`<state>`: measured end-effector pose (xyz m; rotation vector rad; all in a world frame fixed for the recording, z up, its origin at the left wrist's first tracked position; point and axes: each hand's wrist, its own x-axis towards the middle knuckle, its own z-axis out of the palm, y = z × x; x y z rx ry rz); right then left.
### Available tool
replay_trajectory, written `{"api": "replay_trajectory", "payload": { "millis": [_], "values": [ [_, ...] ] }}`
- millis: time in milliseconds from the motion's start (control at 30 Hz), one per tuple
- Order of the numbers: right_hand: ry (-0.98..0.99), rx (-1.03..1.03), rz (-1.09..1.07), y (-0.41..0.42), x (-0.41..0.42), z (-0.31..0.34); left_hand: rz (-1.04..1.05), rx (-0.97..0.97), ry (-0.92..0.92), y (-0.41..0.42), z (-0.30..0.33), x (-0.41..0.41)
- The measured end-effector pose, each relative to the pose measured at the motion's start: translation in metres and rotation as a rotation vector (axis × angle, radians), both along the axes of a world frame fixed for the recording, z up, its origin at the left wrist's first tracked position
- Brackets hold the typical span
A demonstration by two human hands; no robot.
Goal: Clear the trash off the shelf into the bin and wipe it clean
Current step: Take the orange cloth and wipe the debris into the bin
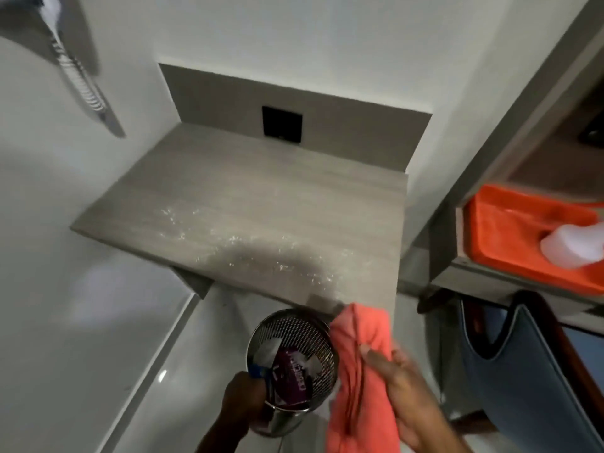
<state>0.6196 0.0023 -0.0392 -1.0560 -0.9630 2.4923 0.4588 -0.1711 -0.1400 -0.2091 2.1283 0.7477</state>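
1. Quick status from my end: left hand (pixel 243 398) is wrapped around the near rim of the perforated metal bin (pixel 292 364), held just under the front edge of the grey shelf (pixel 248 204). Right hand (pixel 397 384) has its fingers closed on a bunched coral cloth (pixel 359 364), whose top fold sits right by the shelf's front lip, next to the bin.

2. The big trash looks done. There's a purple wrapper (pixel 294 371) plus some blue and white scraps already in the bin. What's left on the shelf is a scatter of white crumbs (pixel 228 237) across the front half.

3. Main worry: the bin mouth is narrow and sits under only one stretch of the edge. If I sweep the crumbs forward anywhere left of it, they go straight onto the glossy floor (pixel 98 338).

4. The cloth is wadded up, so I reckon it could smear or flick the crumbs instead of pushing them. A flatter fold would help.

5. The bin is only gripped by one side of the rim. A bump from the wiping hand could tip it and dump the wrapper out.

6. Frame's a bit motion-blurred, so I can't tell if the crumbs are dry or sticky.
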Motion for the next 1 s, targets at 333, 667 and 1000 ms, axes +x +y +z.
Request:
{"api": "replay_trajectory", "payload": {
  "millis": [333,667,1000],
  "values": [
    [-0.679,1.531,0.397,0.204,-0.120,-0.034,0.128,-0.046,-0.029,0.038,0.013,-0.002],
    [-0.865,1.830,0.730,0.173,-0.137,-0.079,0.326,0.016,-0.175,0.043,0.025,0.008],
    [-0.608,1.659,0.771,-0.019,-0.179,-0.067,0.393,0.085,-0.182,0.035,0.043,-0.015]
  ]
}}
